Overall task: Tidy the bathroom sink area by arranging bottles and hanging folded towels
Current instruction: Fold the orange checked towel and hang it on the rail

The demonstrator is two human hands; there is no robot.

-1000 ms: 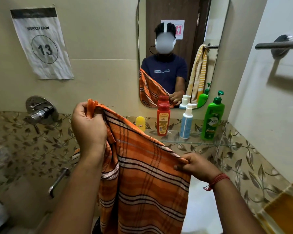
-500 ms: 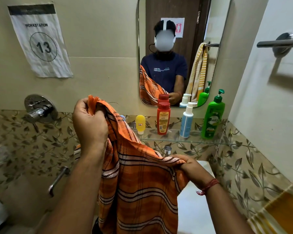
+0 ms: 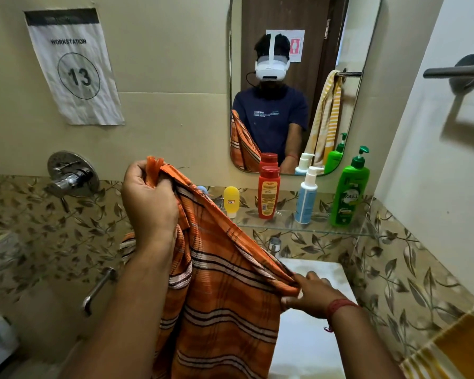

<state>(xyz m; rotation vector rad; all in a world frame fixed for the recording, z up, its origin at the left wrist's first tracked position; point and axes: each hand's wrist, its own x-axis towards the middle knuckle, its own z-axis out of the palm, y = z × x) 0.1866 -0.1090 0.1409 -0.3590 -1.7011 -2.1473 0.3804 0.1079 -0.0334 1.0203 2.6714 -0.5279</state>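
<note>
Orange towel (image 3: 225, 291) mid-fold, held over sink (image 3: 307, 348). Left hand (image 3: 148, 203) grips top corner high; right hand (image 3: 309, 295) pinches edge low. Bottles lined on shelf (image 3: 348, 231). Next likely: bring corners together, then hang on bar (image 3: 457, 73).

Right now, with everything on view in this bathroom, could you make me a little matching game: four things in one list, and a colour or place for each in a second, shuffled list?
Things:
1. pump bottle
2. orange towel
3. small tube
4. paper sign

Descriptions:
A. yellow, at the left end of the glass shelf
B. taped to the wall, left of the mirror
C. green, at the right end of the glass shelf
D. held by the left hand and the right hand

Pairs: 1-C, 2-D, 3-A, 4-B
</note>
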